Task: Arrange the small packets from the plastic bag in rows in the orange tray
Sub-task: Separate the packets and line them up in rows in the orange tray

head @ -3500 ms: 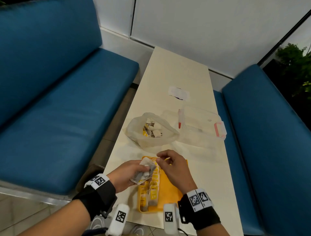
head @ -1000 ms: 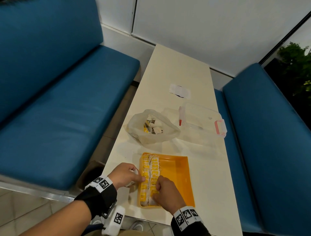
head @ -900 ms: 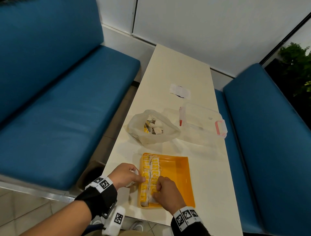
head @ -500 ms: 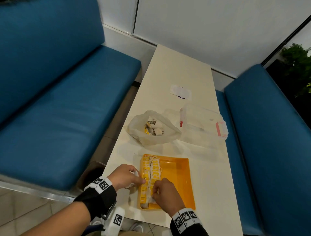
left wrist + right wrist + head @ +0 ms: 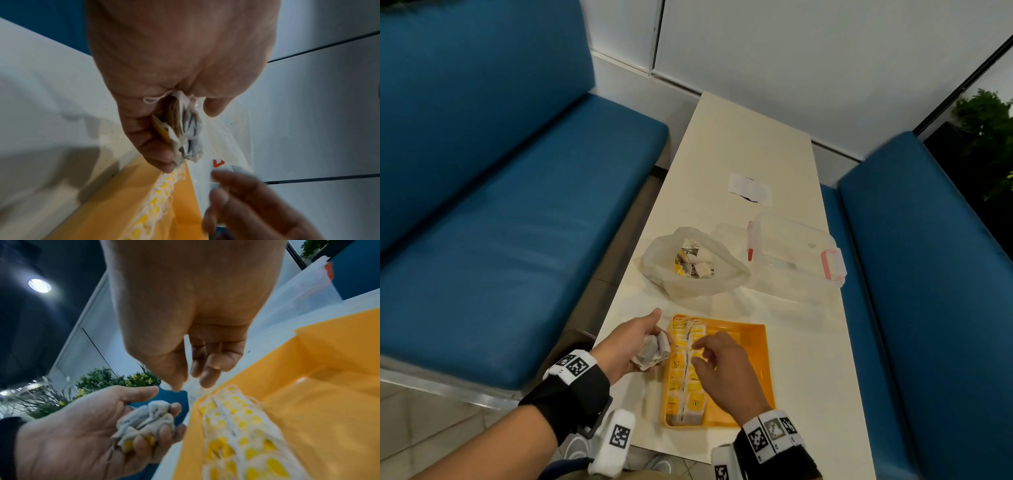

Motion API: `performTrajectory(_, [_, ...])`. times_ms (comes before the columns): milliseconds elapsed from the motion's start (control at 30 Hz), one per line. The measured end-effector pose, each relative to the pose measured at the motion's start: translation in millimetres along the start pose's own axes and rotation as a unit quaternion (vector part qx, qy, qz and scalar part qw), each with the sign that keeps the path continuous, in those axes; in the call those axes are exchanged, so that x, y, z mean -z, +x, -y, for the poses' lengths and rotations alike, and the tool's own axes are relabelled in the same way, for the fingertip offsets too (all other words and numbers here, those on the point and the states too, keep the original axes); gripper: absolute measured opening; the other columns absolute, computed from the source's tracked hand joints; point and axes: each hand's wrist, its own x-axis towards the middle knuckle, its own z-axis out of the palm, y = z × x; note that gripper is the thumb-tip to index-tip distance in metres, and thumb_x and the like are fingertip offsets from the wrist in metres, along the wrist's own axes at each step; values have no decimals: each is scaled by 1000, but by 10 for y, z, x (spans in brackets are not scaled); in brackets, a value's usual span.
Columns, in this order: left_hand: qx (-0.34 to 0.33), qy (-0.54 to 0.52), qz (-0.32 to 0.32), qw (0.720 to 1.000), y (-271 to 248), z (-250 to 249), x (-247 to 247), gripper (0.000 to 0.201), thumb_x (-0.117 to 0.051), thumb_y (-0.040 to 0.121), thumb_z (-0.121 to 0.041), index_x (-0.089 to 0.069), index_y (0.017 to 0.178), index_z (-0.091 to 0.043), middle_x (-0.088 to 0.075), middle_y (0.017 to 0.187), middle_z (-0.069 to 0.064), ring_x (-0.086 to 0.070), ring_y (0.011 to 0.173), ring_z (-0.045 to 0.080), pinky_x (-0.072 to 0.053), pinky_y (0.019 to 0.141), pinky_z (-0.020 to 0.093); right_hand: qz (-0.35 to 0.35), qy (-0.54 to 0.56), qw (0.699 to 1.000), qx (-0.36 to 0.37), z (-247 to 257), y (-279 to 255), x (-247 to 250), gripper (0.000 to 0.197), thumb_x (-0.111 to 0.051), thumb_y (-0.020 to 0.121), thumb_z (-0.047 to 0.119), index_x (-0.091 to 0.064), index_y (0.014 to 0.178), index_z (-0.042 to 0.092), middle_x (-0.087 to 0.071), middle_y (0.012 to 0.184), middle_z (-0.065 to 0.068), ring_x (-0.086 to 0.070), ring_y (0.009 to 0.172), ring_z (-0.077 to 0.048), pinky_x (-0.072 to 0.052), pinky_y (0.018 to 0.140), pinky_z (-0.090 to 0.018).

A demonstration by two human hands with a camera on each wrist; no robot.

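The orange tray (image 5: 743,383) lies at the near end of the table, with two rows of small yellow-and-white packets (image 5: 685,373) standing along its left side. My left hand (image 5: 650,339) hovers just left of the tray and grips a crumpled bunch of packets (image 5: 652,351), which the right wrist view shows as packets (image 5: 144,420) curled in its fingers. My right hand (image 5: 709,356) floats over the rows with thumb and fingers loosely bent and nothing between them. The plastic bag (image 5: 719,277) sits open beyond the tray with more packets (image 5: 693,263) inside.
A clear plastic box (image 5: 794,253) with red latches stands right of the bag. A white slip of paper (image 5: 750,188) lies farther up the narrow table (image 5: 808,342). Blue benches (image 5: 500,240) flank both sides. The tray's right half is bare.
My right hand has lifted off the rows in the tray and drawn up toward the left hand. The left hand has turned, showing the bunch of packets it holds.
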Motion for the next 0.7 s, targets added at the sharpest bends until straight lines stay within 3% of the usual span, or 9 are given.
performTrajectory(100, [-3, -26, 13, 1000, -7, -63, -89, 62, -38, 103, -58, -69, 78, -10, -64, 81, 14, -64, 66, 22, -46, 56, 24, -9, 57, 995, 77, 246, 54, 116, 37, -69, 86, 34, -60, 122, 36, -46, 108, 18, -57, 85, -4, -48, 77, -15])
performTrajectory(233, [2, -65, 26, 998, 2, -99, -198, 61, -39, 103, -59, -71, 107, -6, -74, 87, 9, -71, 69, 18, -54, 56, 26, 37, 40, 993, 101, 391, 150, 56, 47, -71, 81, 40, -57, 126, 43, -44, 116, 20, -55, 98, -1, -51, 82, -18])
performTrajectory(333, [-11, -71, 41, 997, -15, -126, -218, 62, -37, 104, -57, -71, 109, -5, -75, 87, 10, -71, 68, 18, -55, 59, 28, 27, 57, 994, 87, 359, 196, -1, 42, -73, 83, 30, -64, 123, 38, -49, 107, 15, -55, 96, -1, -48, 84, -17])
performTrajectory(467, [-19, -77, 60, 995, -22, -123, -186, 58, -41, 104, -55, -72, 110, -7, -76, 100, 13, -71, 77, 19, -54, 69, 31, -10, 102, 993, 64, 291, 218, 11, 31, -74, 83, 24, -70, 112, 31, -56, 101, 12, -61, 89, -2, -49, 79, -13])
performTrajectory(600, [-41, -82, 71, 993, -14, -99, -159, 46, -52, 102, -45, -74, 115, -7, -74, 103, 14, -68, 89, 24, -52, 77, 34, -44, 196, 980, -6, 230, 262, 85, 22, -78, 79, 16, -72, 97, 26, -63, 103, 9, -66, 84, -6, -53, 71, -16])
performTrajectory(700, [-78, -60, 86, 991, -41, -101, -159, 28, -56, 100, -31, -78, 106, -13, -74, 98, 9, -68, 89, 22, -51, 76, 32, -51, 258, 964, -44, 186, 272, 95, 19, -80, 80, 18, -73, 96, 24, -65, 104, 6, -68, 84, -10, -56, 71, -22])
